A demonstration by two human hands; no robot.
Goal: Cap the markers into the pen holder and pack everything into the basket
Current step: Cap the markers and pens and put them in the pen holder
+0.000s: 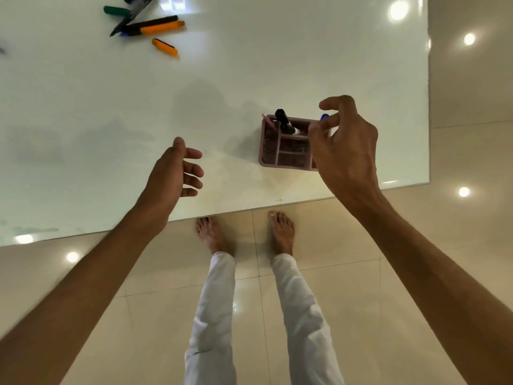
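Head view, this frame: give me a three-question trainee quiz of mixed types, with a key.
1. True or false: the pen holder is lying on its side.
2. What colour is the marker tip at the right hand? A green, B blue, C orange.
3. Fill in: the left hand is open and holds ____.

Key: 1 false, it stands upright with a black marker in it. 2 B, the blue marker. 3 nothing. Loose markers remain at the table's far left.
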